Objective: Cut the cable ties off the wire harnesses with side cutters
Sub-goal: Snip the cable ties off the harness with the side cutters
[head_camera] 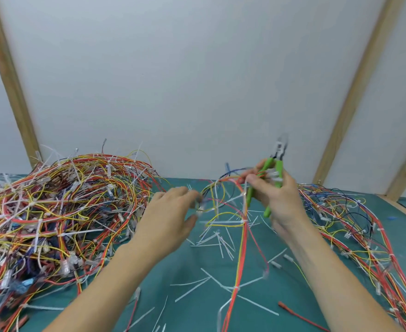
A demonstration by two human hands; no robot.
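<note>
Green mat, two wire heaps, one harness in hand

Green cutting mat (192, 269) forms the work surface; its near and middle area carries loose white cable-tie offcuts (217, 243), scattered singly and in a small cluster below the hands. One short red wire piece (293, 310) lies apart at the near right.

Wire harness (239, 248), red, orange and yellow strands: runs from the near edge up the middle of the mat and rises to both hands. White cable ties (236, 288) still band it at points along its length.

Left hand (173, 212): fingers curled, pinching the harness strands at their left bend, above the mat. The fingertips are blurred.

Right hand (278, 200): curled round the side cutters (275, 173) and, with the same fingers, gripping the top of the harness. Green handles pass through the palm, the lower ends showing below the fingers; metal jaws point up and away, clear of the wires. Whether the jaws stand parted cannot be told through the blur.

Large wire heap (60, 207), left: tangled red, yellow, white and blue leads with many white ties, resting on the mat.

Smaller wire heap (355, 226), right: flatter, same colours, trailing toward the near right corner.

Pale wall (197, 80) behind, with slanted wooden battens (12, 87) at either side
</note>
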